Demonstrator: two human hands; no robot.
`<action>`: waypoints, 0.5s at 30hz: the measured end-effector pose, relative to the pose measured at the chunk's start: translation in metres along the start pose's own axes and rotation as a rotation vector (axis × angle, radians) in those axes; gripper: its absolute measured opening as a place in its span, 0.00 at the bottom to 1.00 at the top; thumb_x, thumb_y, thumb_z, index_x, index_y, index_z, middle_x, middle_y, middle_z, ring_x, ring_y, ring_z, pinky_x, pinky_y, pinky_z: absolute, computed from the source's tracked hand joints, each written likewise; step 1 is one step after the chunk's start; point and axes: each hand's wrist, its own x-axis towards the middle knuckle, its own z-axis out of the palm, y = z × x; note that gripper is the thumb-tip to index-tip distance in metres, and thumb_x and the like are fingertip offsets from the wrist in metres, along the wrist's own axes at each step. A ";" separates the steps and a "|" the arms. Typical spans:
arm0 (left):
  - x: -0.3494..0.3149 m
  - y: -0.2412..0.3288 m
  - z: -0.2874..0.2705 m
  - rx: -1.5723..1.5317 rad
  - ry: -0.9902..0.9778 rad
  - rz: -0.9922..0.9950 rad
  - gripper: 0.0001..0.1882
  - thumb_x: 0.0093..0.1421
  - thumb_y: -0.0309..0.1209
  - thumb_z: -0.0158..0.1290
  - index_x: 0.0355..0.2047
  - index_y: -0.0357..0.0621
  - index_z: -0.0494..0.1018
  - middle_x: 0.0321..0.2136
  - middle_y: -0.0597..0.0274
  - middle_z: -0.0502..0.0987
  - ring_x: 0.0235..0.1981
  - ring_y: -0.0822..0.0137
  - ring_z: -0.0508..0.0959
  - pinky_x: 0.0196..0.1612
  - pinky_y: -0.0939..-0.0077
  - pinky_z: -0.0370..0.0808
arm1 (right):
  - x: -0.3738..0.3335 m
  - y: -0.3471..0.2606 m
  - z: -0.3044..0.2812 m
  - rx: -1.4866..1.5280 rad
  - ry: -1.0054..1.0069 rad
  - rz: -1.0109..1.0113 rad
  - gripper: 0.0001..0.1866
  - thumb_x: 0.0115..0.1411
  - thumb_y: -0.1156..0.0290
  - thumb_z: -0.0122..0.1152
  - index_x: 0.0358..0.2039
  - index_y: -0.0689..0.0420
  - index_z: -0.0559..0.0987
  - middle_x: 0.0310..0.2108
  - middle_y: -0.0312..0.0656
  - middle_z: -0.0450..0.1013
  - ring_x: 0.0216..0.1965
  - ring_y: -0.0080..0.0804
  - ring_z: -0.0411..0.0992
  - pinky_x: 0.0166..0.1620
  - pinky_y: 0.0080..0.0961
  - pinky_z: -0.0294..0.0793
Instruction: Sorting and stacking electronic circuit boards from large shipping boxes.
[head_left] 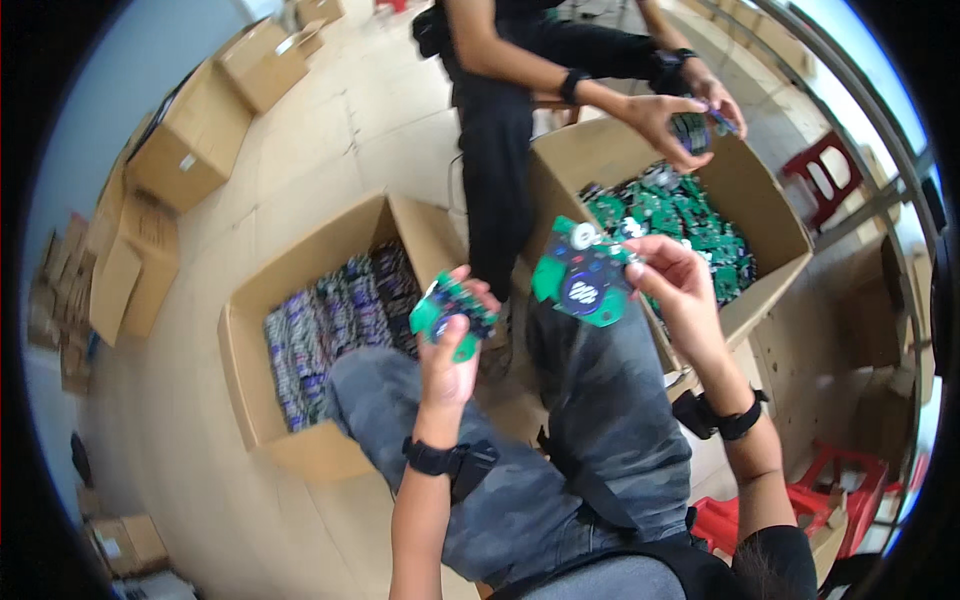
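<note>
Above my lap, my left hand (450, 372) is closed around a small stack of green circuit boards (436, 318), thumb across the front. My right hand (682, 288) pinches the edge of a single green and dark circuit board (583, 275), which has a white round part on top and a pale dotted disc on its face. Ahead on the right, an open cardboard box (775, 298) holds a loose heap of green boards (690, 215). Another open cardboard box (240, 375) at left contains boards standing in tight rows (335, 320).
Opposite me sits a person whose hands (668, 128) hold boards over the heaped box. Cardboard boxes (195, 135) line the left wall. A red stool (825, 175) stands beyond the right box, and more red stools (840, 485) are at lower right near a metal rack.
</note>
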 end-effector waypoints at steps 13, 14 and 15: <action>-0.016 -0.013 0.029 -0.107 0.264 -0.052 0.13 0.57 0.22 0.51 0.44 0.41 0.70 0.36 0.68 0.75 0.37 0.77 0.74 0.42 0.81 0.71 | 0.007 0.027 0.083 -0.683 0.031 -0.508 0.09 0.45 0.81 0.61 0.30 0.61 0.76 0.29 0.41 0.72 0.30 0.33 0.72 0.34 0.23 0.72; -0.014 -0.012 0.031 -0.062 0.229 -0.064 0.13 0.56 0.23 0.52 0.43 0.41 0.70 0.36 0.68 0.75 0.37 0.77 0.73 0.42 0.81 0.71 | 0.014 0.034 0.079 -0.739 0.067 -0.586 0.07 0.44 0.79 0.62 0.26 0.60 0.76 0.29 0.41 0.72 0.31 0.38 0.71 0.35 0.27 0.71; -0.011 -0.011 0.026 -0.013 0.190 -0.077 0.13 0.56 0.23 0.52 0.43 0.41 0.70 0.36 0.69 0.75 0.36 0.78 0.73 0.41 0.82 0.70 | 0.020 0.034 0.082 -0.775 0.076 -0.620 0.07 0.43 0.78 0.63 0.24 0.60 0.74 0.29 0.41 0.72 0.32 0.40 0.70 0.35 0.29 0.70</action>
